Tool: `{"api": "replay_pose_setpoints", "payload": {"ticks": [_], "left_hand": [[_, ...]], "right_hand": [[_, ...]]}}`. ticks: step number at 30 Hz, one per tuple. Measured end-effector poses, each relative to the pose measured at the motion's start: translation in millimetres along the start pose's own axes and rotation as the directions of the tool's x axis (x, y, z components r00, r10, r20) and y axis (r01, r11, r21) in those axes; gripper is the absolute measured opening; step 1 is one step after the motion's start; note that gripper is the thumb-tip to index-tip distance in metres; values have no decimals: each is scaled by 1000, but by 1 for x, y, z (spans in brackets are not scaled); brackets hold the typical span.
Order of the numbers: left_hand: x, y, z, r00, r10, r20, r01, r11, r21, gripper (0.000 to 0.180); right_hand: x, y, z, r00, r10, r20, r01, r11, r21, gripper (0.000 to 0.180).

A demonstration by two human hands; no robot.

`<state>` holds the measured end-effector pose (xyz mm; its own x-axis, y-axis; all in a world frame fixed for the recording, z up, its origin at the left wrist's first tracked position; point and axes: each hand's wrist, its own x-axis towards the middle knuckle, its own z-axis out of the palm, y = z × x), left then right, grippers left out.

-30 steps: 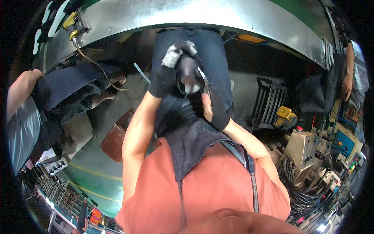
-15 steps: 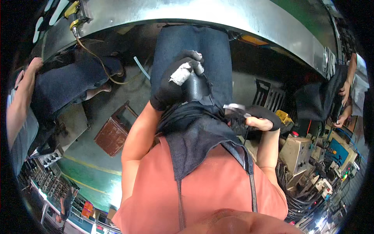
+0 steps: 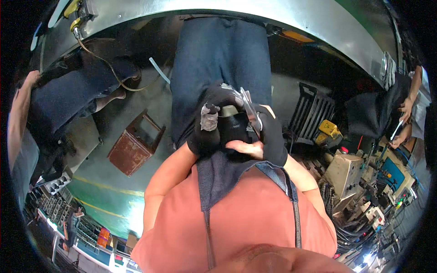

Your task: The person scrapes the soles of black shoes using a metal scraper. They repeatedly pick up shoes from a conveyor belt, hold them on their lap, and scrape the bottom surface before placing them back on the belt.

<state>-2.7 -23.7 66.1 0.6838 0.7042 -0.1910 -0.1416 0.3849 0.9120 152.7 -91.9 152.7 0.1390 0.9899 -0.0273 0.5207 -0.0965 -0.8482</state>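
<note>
I see the head-worn camera point steeply down over the shirt (image 3: 255,204), close above the left hand (image 3: 209,120) and right hand (image 3: 272,136), its wide, round view reaching the bench (image 3: 327,22) and floor (image 3: 114,200).

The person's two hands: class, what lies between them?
The head view shows a dark piece between the left hand and the right hand, with a metal tool in the right hand's grip.

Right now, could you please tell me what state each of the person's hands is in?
Left hand: closed, holding a dark, rounded piece.
Right hand: closed, holding a shiny metal tool beside that piece.
</note>
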Motion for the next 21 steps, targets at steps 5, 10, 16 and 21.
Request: {"api": "replay_pose_setpoints", "payload": {"ticks": [5,10,16,21], "left_hand": [[-1,-16,6,976,-204,-72,177,943,-282,32],[0,-16,3,966,-253,-49,220,910,-352,28],[-6,-18,-22,999,-50,-14,51,997,65,27],[-25,1,-45,946,240,220,-325,703,633,34]], "right_hand": [[-8,14,10,999,-39,-7,38,997,-74,73],[-23,27,19,995,-8,-104,3,999,-52,83],[-23,24,22,992,104,-77,-100,993,61,77],[-18,28,25,995,-14,-98,9,999,-48,77]]}}
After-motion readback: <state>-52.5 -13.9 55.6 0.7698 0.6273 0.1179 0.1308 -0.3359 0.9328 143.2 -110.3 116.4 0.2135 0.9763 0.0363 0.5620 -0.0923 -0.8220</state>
